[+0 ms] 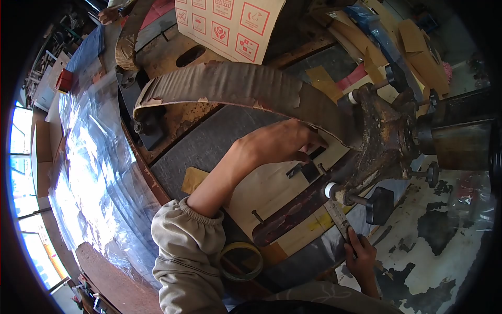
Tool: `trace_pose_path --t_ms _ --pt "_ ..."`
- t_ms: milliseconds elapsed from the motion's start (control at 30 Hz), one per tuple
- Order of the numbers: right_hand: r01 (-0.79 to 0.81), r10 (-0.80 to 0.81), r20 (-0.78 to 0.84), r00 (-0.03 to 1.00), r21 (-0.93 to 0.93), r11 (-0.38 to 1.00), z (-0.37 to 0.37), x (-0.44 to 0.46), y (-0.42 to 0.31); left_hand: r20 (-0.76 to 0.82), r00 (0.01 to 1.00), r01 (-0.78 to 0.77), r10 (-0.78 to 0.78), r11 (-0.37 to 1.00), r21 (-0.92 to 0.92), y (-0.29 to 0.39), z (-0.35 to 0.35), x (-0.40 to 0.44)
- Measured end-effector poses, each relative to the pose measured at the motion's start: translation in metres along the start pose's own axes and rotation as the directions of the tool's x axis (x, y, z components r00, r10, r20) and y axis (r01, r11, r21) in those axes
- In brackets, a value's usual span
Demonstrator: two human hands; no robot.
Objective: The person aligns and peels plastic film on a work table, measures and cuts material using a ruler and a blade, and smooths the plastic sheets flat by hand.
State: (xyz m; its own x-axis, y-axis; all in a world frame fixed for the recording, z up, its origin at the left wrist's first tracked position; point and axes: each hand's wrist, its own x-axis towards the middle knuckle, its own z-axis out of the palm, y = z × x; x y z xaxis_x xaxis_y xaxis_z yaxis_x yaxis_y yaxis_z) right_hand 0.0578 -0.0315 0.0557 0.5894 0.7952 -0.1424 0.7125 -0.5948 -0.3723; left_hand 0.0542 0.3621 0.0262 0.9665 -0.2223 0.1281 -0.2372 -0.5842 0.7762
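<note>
My left hand [277,141], in a beige sleeve, reaches in under a curved brown band [225,86]. Its fingers pinch a small black part [317,153] above a black block [310,171]. That block lies beside a dark red bar [287,214] with upright pins. Lower right, my right hand [361,256] is closed on a metal ruler [339,219], whose far end is near a white roller [330,190] on the rusty metal clamp head [384,136].
Clear plastic sheeting [99,172] covers the left side. A tape roll [241,261] lies near the sleeve. A printed cardboard sheet [225,26] stands at the back, with cardboard boxes [418,52] at upper right. Another person's hand [109,15] shows at upper left.
</note>
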Motion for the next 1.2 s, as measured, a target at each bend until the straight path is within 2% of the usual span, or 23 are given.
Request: trace_pose_path --t_ms 200,300,500,700,800,900,1000,1200 --pt "0.012 -0.012 -0.013 1.0 0.004 1.0 0.0 0.001 0.001 -0.016 1.0 -0.021 0.021 1.0 -0.004 -0.004 0.002 0.001" --pt "0.008 -0.008 -0.004 1.0 0.003 1.0 0.0 0.001 0.0 0.0 1.0 0.018 -0.018 1.0 -0.026 -0.002 0.0 0.0" --pt "-0.007 0.005 -0.053 0.999 -0.033 0.999 0.003 0.0 0.0 -0.024 0.997 -0.075 0.075 0.997 0.004 -0.011 0.001 -0.001" --pt "-0.011 0.01 -0.054 0.998 -0.025 1.0 0.005 -0.001 0.002 -0.08 0.995 -0.079 0.062 0.968 -0.24 -0.008 -0.002 0.0" --pt "-0.013 0.011 -0.06 0.998 -0.022 1.0 0.005 -0.001 0.002 -0.019 0.996 -0.09 0.088 0.97 -0.225 -0.009 0.0 0.002" --pt "0.003 -0.005 -0.066 0.998 -0.041 0.999 0.007 -0.002 0.004 0.087 0.996 0.009 0.003 0.99 -0.137 -0.005 -0.003 0.003" --pt "0.001 -0.004 -0.073 0.997 -0.038 0.999 0.006 -0.001 0.002 0.021 1.0 0.016 -0.014 0.994 -0.107 0.001 0.001 0.001" --pt "-0.038 0.036 -0.078 0.996 -0.03 0.999 0.004 -0.001 -0.003 -0.013 1.0 0.013 -0.014 0.998 -0.068 -0.001 0.008 0.001"
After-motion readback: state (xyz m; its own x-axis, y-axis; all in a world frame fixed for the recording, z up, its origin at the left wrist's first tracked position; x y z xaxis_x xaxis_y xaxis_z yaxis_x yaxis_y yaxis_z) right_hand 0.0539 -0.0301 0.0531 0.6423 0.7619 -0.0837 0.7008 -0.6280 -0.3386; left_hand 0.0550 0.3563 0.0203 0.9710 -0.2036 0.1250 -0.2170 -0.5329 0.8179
